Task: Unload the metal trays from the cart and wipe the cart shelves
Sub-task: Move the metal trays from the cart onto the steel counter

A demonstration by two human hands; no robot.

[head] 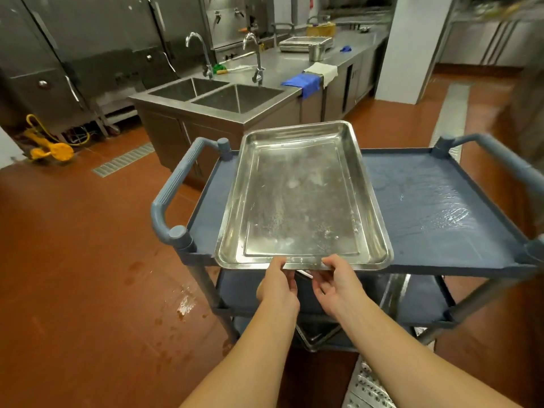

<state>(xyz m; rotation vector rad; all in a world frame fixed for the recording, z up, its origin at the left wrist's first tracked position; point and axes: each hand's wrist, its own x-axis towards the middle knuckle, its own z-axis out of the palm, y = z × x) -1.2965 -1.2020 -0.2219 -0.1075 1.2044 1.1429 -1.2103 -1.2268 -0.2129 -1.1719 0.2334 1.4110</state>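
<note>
A large shallow metal tray (pixel 300 198) lies over the left half of the grey-blue cart's top shelf (pixel 435 207), its near rim jutting past the shelf edge. My left hand (pixel 278 285) pinches that near rim, thumb on top. Close beside it my right hand (pixel 338 282) pinches the same rim. The bare right half of the shelf looks wet. More metal trays (pixel 316 337) show on the lower shelves, partly hidden by my arms.
A steel double sink (pixel 217 94) with two taps stands just behind the cart. Blue and white cloths (pixel 312 79) hang over the counter edge, with steel pans (pixel 303 44) further back. The red floor has wet patches at the left. A white pillar (pixel 412 48) rises at the right.
</note>
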